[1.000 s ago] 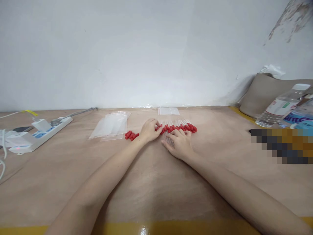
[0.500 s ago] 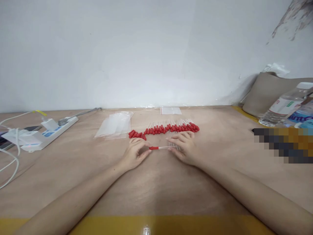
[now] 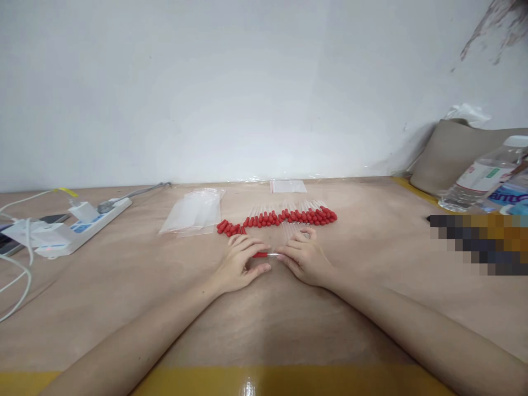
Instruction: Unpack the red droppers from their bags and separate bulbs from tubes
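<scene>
1. Red-bulbed dropper spans left hand to right hand, over the near counter; right fingers pinch its tube, left grip cannot be told.
2. Clear tubes lie just beyond.
3. Farther, a row of red bulbs.
4. Far left, plastic bags.

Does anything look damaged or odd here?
Yes: brownish, patchy marks stand out on the otherwise pale wall, upper right; stain or damage, I can't tell. The bottle appears to lean, perhaps from lens distortion. Beyond the left hand, a small red cluster looks more jumbled than the neighbouring row.
</scene>
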Demonstrator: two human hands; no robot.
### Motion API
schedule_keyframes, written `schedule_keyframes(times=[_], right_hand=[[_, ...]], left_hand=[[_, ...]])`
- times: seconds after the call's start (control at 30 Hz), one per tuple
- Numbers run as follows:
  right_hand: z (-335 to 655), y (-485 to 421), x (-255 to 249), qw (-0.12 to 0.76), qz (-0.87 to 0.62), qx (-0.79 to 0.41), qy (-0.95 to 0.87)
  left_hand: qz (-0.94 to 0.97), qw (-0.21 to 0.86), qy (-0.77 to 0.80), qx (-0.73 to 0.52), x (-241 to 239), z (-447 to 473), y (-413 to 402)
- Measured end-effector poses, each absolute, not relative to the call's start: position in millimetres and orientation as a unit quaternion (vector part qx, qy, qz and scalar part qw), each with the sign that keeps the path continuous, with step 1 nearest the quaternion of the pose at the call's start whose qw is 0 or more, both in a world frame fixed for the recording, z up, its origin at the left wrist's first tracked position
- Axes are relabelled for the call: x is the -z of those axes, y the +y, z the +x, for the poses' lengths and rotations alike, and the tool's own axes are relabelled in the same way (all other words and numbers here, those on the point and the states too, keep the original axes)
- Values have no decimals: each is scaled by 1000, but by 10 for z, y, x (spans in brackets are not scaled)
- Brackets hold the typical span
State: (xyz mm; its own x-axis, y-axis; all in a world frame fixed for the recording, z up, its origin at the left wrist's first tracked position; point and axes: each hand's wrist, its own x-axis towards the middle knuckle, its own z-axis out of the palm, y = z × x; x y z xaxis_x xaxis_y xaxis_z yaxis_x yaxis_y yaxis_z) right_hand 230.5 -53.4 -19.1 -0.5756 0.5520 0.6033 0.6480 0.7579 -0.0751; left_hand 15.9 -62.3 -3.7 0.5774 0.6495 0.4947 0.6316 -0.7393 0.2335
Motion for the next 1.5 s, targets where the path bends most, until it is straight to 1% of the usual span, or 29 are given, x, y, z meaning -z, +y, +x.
schedule_keyframes(times=[0.3,0.63,0.73,0.8,0.9,0.97,1.07,1.23,1.33,1.5], right_hand=[[2327,-585,202,323,-291,82,-897],[2416,-621,174,329,-266,127,-897],[2510,-599,163,354,-310,129,-873],[2548,-580,171,369,-362,114,-848],[2547,-557,190,372,-414,83,-827],[2526,-533,177,369,-435,70,-818],[2477,-462,92,367,-454,71,-809],[2304,-297,-39,347,-459,122,-809],[2199,-243,13,328,-440,167,-819],[2141,-230,154,279,-425,220,-833]], left_hand=[[912,-26,354,-203,21,218,-666],[918,4,344,-195,19,117,-686],[895,28,387,-220,29,9,-676],[867,65,425,-253,31,-65,-656],[814,112,475,-316,-18,-187,-567],[777,117,517,-340,-103,-309,-450],[737,98,596,-303,-272,-552,-193],[675,92,663,-310,-389,-848,255],[637,101,696,-314,-297,-857,399],[638,103,693,-320,-134,-724,407]])
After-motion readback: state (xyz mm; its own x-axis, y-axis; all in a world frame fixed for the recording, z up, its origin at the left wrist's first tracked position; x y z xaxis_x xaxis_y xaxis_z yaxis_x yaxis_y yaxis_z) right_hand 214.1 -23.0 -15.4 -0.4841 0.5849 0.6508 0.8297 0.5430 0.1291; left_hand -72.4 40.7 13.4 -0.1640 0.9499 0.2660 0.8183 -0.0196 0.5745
